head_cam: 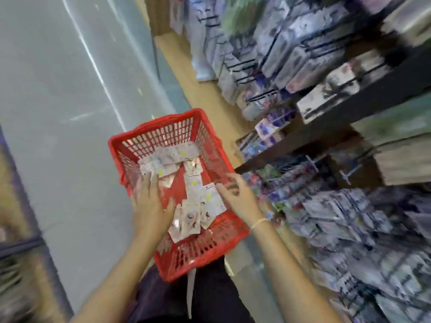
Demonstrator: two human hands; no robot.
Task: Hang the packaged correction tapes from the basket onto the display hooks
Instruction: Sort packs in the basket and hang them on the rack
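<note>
A red plastic basket (207,248) stands on the floor in front of me, with several packaged correction tapes (205,201) lying flat in it. My left hand (150,203) reaches into the basket's left side, fingers straight, over the packs. My right hand (235,194) hovers at the basket's right rim with fingers loosely curled; motion blur hides whether it holds a pack. Display hooks (312,164) with hanging packs line the shelving to the right.
The display rack (349,101) with dark shelves and many hanging stationery packs fills the right side. A tan base ledge (205,94) runs along its foot. Grey floor (58,113) spreads to the left. The whole frame is blurred.
</note>
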